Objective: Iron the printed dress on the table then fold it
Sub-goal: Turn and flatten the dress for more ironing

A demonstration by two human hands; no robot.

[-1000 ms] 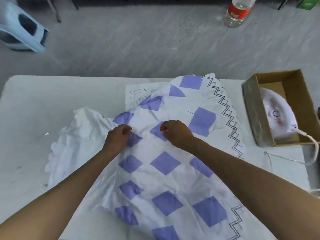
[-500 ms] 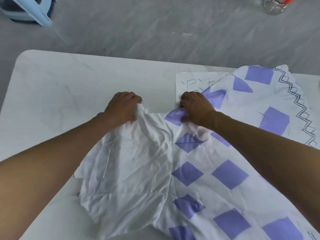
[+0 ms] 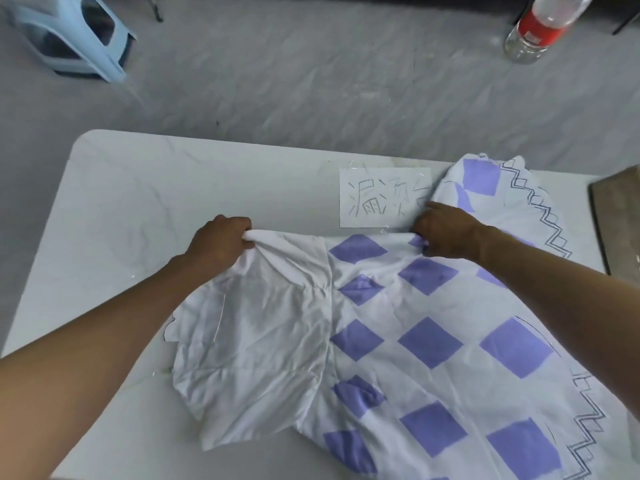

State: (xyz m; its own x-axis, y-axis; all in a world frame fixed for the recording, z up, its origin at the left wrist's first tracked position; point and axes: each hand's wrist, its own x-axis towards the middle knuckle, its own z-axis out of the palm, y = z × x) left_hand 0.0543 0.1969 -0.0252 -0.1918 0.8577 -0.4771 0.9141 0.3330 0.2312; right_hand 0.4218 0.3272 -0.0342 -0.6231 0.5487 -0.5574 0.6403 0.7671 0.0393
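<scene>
White fabric with purple diamonds and a zigzag border, the dress (image 3: 426,341) lies crumpled over the near right part of the tabletop (image 3: 138,202), running off the near edge; its left portion is plain white and heavily creased. Both forearms reach across it from the near side. The left hand (image 3: 220,242) has its fingers curled around a bunched fold at the far edge of the plain white part. The right hand (image 3: 446,233) grips the far edge of the printed part, and the cloth between the two hands forms a fairly straight line. Just beyond that line a sheet of paper (image 3: 377,199) with handwritten marks lies flat, touching the dress near the right hand. A cardboard box (image 3: 620,220) shows at the right edge, mostly cut off. Past the far edge, on the grey floor (image 3: 311,81), stand a light blue stool (image 3: 79,39) on the left and a clear bottle (image 3: 540,26) with a red label on the right.
</scene>
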